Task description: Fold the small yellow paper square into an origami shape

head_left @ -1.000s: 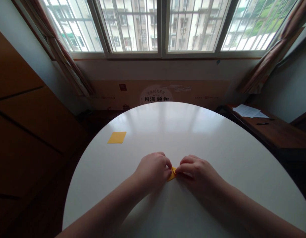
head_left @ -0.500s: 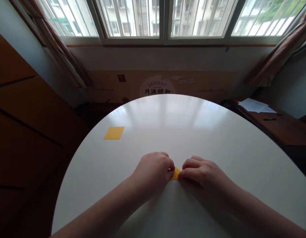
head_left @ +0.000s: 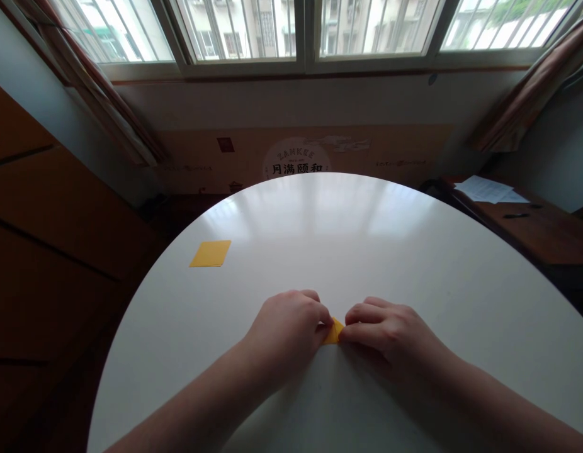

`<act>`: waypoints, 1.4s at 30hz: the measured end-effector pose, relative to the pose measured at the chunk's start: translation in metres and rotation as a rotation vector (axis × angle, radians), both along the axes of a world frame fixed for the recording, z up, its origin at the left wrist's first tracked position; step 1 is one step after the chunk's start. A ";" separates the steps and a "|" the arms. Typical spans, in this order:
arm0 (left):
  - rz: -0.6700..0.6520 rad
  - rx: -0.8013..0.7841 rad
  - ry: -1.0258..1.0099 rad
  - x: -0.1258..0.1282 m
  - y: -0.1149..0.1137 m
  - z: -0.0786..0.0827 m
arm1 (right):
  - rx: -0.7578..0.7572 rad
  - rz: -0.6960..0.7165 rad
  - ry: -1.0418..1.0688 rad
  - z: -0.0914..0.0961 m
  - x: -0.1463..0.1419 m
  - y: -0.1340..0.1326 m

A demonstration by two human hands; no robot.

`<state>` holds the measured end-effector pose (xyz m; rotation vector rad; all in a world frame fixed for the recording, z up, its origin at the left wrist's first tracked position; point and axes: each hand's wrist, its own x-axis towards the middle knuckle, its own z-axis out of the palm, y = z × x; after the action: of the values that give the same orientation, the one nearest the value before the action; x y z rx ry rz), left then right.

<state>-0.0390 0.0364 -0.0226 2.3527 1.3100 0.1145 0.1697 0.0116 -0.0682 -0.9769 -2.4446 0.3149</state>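
A small folded piece of yellow paper (head_left: pixel 333 332) lies on the round white table (head_left: pixel 348 251), near its front. My left hand (head_left: pixel 289 327) is curled, its fingertips pinching the paper's left side. My right hand (head_left: pixel 386 333) is curled too and presses its fingertips on the paper's right side. Most of the paper is hidden under my fingers. A second flat yellow sheet (head_left: pixel 210 253) rests alone at the table's left edge, well away from both hands.
A barred window runs along the far wall, with curtains (head_left: pixel 522 107) at both sides. A printed cardboard panel (head_left: pixel 296 160) leans under the sill. A dark wooden desk (head_left: pixel 532 233) with white papers (head_left: pixel 490 189) and a pen stands at the right. Wooden cabinets fill the left.
The view has tilted downward, so the table and yellow sheet sit higher in frame. My hands stay pinched on the folded paper; my right fingers shifted slightly right.
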 end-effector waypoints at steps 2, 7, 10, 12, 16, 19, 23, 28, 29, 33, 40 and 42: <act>0.001 0.004 -0.001 0.000 0.000 0.002 | 0.002 0.006 0.016 -0.001 0.000 0.000; 0.004 0.012 0.013 0.000 0.000 0.004 | 0.002 0.012 0.037 -0.002 0.001 0.000; 0.004 0.025 0.005 0.000 0.000 0.003 | -0.011 0.014 0.032 -0.001 0.002 0.000; 0.005 0.034 -0.002 -0.001 -0.001 0.002 | -0.017 0.014 0.031 -0.001 0.002 -0.001; 0.003 0.044 0.001 0.000 -0.001 0.002 | -0.009 0.007 0.036 -0.001 0.001 0.000; -0.001 0.040 0.006 0.000 -0.001 0.003 | -0.001 0.004 0.035 -0.001 0.000 0.000; -0.003 0.061 0.001 0.000 -0.001 0.002 | 0.003 -0.008 0.024 -0.001 0.000 0.000; -0.187 0.132 -0.060 -0.002 -0.001 0.000 | 0.009 -0.036 0.001 0.000 -0.001 -0.001; -0.222 0.136 -0.075 -0.003 -0.001 -0.001 | 0.015 -0.044 -0.001 0.000 -0.001 -0.001; -0.253 0.117 -0.102 -0.004 0.001 -0.001 | 0.028 -0.048 0.003 -0.001 -0.001 -0.002; -0.249 0.124 -0.100 -0.004 0.002 -0.004 | 0.043 -0.026 0.007 -0.002 0.001 -0.002; -0.253 0.127 -0.101 -0.004 0.002 -0.005 | 0.041 -0.027 0.008 -0.001 0.001 -0.003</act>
<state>-0.0426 0.0383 -0.0273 2.5606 0.9750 0.2414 0.1709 0.0083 -0.0689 -0.9884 -2.4186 0.2573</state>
